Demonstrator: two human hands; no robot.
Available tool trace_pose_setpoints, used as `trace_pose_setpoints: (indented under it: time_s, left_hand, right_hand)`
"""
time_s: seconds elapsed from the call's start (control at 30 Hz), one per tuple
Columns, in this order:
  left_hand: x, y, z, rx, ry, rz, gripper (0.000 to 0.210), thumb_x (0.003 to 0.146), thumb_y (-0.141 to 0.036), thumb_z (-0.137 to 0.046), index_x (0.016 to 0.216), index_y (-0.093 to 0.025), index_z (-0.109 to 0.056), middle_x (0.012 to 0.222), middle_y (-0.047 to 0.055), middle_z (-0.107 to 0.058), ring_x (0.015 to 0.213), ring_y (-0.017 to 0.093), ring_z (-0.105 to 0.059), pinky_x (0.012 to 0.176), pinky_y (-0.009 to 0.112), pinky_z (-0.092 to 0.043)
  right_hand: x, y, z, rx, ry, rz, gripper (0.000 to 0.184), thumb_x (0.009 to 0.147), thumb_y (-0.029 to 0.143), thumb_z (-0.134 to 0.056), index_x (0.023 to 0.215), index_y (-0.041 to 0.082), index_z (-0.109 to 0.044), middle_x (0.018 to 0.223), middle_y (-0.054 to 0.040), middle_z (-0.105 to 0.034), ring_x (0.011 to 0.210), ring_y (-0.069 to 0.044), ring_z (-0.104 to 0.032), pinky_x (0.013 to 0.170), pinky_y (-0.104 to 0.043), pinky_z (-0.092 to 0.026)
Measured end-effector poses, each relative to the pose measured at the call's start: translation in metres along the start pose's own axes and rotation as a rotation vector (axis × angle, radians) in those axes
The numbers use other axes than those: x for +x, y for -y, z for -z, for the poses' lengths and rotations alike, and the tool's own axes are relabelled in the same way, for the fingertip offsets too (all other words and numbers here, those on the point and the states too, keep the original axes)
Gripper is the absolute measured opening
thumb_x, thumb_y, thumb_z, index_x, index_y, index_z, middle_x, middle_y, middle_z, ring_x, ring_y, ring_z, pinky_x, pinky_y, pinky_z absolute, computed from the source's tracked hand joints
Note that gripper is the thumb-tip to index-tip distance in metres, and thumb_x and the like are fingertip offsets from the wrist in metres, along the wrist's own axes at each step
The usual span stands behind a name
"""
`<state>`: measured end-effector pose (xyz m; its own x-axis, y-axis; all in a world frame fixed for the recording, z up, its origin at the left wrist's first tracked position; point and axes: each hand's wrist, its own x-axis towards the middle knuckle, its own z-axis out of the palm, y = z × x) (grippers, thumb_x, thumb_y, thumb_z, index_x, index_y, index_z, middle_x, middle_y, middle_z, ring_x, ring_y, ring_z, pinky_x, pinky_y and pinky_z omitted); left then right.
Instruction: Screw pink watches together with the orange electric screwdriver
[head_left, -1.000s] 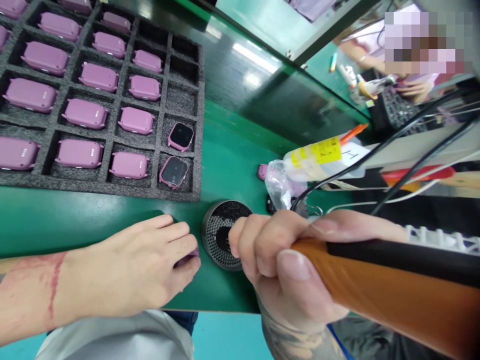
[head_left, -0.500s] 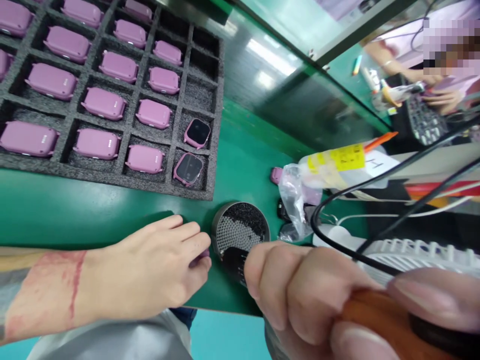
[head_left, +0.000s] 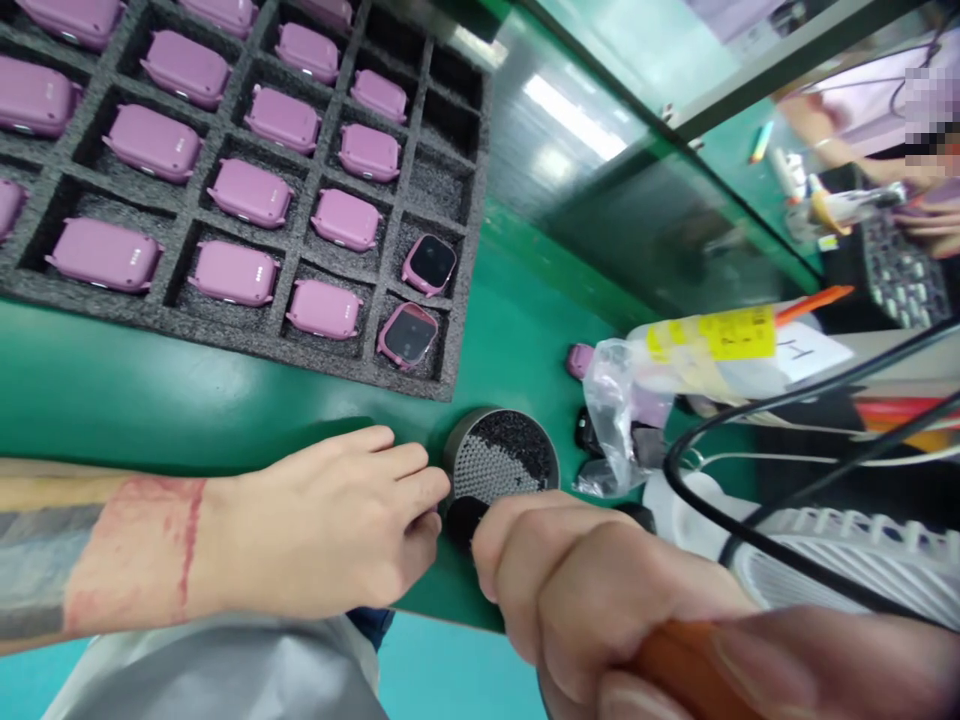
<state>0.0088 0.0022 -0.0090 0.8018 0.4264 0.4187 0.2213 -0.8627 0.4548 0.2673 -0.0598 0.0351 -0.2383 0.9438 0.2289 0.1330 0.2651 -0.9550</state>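
My right hand (head_left: 600,590) is wrapped round an electric screwdriver with an orange grip (head_left: 686,665). Its black nose (head_left: 465,520) points away from me and ends close beside the fingers of my left hand (head_left: 352,515). That hand rests low over the green bench, fingers curled and pinched on a small purple piece that looks like a watch; it is almost wholly hidden. Just beyond the nose stands a round metal dish (head_left: 452,450) with a perforated plate and many tiny black screws, partly covered by the tool and my right hand.
A black foam tray (head_left: 360,375) holds several purple watches (head_left: 236,272), two with dark screens up. To the right lie a clear plastic bag (head_left: 611,410), a yellow-labelled bottle (head_left: 709,338), a black cable (head_left: 750,535) and a white slatted object (head_left: 832,560). A co-worker's hands show beyond the partition.
The view has shifted, so the tray and dish sit further right. The screwdriver's nose has moved left relative to the dish, closer to my left fingers. Both hands keep their grip.
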Motion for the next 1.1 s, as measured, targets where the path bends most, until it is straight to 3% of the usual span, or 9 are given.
trace_pose_setpoints:
  time_s: [0.07, 0.2, 0.37, 0.47, 0.53, 0.67, 0.83, 0.93, 1.1]
  left_hand:
    - [0.000, 0.000, -0.001, 0.012, 0.003, -0.005, 0.038, 0.114, -0.013, -0.091, 0.083, -0.022, -0.071, 0.091, 0.003, -0.065, 0.081, 0.023, -0.052, 0.074, 0.045, -0.039]
    - [-0.002, -0.001, -0.002, 0.026, 0.030, -0.016, 0.036, 0.117, -0.014, -0.088, 0.087, -0.022, -0.071, 0.092, 0.003, -0.065, 0.083, 0.024, -0.054, 0.076, 0.044, -0.040]
    - [-0.003, 0.000, 0.008, 0.027, 0.127, -0.009, 0.007, 0.114, -0.014, -0.087, 0.113, -0.019, -0.083, 0.103, 0.004, -0.073, 0.089, 0.025, -0.061, 0.084, 0.043, -0.049]
    - [-0.001, 0.004, 0.016, -0.066, 0.249, -0.015, 0.030, 0.099, -0.023, -0.096, 0.125, -0.019, -0.083, 0.126, 0.008, -0.082, 0.106, 0.028, -0.072, 0.095, 0.043, -0.056]
    - [-0.001, 0.007, 0.016, -0.091, 0.269, -0.014, 0.035, 0.101, -0.034, -0.098, 0.129, -0.019, -0.082, 0.141, 0.012, -0.084, 0.115, 0.031, -0.075, 0.099, 0.046, -0.058]
    - [-0.005, 0.009, 0.008, 0.038, 0.184, -0.018, 0.033, 0.118, -0.047, -0.097, 0.129, -0.020, -0.082, 0.125, 0.009, -0.083, 0.108, 0.031, -0.071, 0.096, 0.048, -0.054]
    - [-0.008, 0.009, 0.005, 0.021, 0.213, -0.037, 0.022, 0.116, -0.024, -0.091, 0.136, -0.018, -0.084, 0.127, 0.009, -0.085, 0.104, 0.028, -0.070, 0.095, 0.046, -0.054]
    - [-0.008, 0.009, 0.007, 0.015, 0.196, -0.046, 0.022, 0.119, -0.028, -0.084, 0.138, -0.016, -0.086, 0.129, 0.012, -0.086, 0.105, 0.030, -0.071, 0.093, 0.048, -0.054]
    - [-0.008, 0.007, 0.005, 0.021, 0.138, -0.035, 0.013, 0.121, -0.014, -0.081, 0.132, -0.015, -0.088, 0.109, 0.006, -0.078, 0.094, 0.027, -0.065, 0.084, 0.045, -0.049]
  right_hand:
    - [-0.005, 0.000, -0.006, 0.046, -0.002, -0.030, 0.032, 0.105, 0.020, -0.094, 0.121, 0.041, -0.074, 0.081, 0.0050, -0.070, 0.061, -0.024, -0.061, 0.064, -0.049, -0.069]
    - [-0.002, 0.002, -0.024, 0.156, -0.150, -0.020, 0.032, 0.111, 0.022, -0.090, 0.127, 0.041, -0.070, 0.081, 0.0047, -0.072, 0.057, -0.022, -0.057, 0.058, -0.047, -0.065]
    - [0.023, 0.003, -0.025, 0.239, -0.289, 0.103, 0.023, 0.125, 0.030, -0.082, 0.146, 0.037, -0.076, 0.075, 0.0110, -0.058, 0.049, -0.013, -0.053, 0.049, -0.036, -0.059]
    - [0.031, -0.002, -0.017, 0.320, -0.383, 0.079, 0.023, 0.120, 0.027, -0.089, 0.139, 0.036, -0.079, 0.078, 0.0120, -0.065, 0.051, -0.012, -0.056, 0.057, -0.037, -0.063]
    - [0.033, -0.006, -0.015, 0.330, -0.393, 0.085, 0.023, 0.119, 0.025, -0.089, 0.134, 0.036, -0.077, 0.081, 0.0119, -0.071, 0.052, -0.012, -0.059, 0.060, -0.038, -0.066]
    - [0.037, -0.010, -0.017, 0.289, -0.339, 0.138, 0.022, 0.122, 0.024, -0.084, 0.138, 0.036, -0.078, 0.083, 0.0117, -0.072, 0.053, -0.011, -0.058, 0.058, -0.034, -0.061]
    - [0.040, -0.010, -0.018, 0.271, -0.322, 0.114, 0.024, 0.123, 0.024, -0.084, 0.142, 0.039, -0.080, 0.085, 0.0117, -0.071, 0.055, -0.012, -0.061, 0.063, -0.039, -0.067]
    - [0.041, -0.012, -0.017, 0.249, -0.296, 0.117, 0.026, 0.122, 0.022, -0.082, 0.141, 0.040, -0.082, 0.085, 0.0099, -0.070, 0.056, -0.014, -0.063, 0.062, -0.042, -0.067]
    - [0.039, -0.005, -0.016, 0.238, -0.322, 0.128, 0.020, 0.122, 0.026, -0.084, 0.138, 0.039, -0.084, 0.079, 0.0102, -0.066, 0.052, -0.014, -0.059, 0.055, -0.038, -0.060]
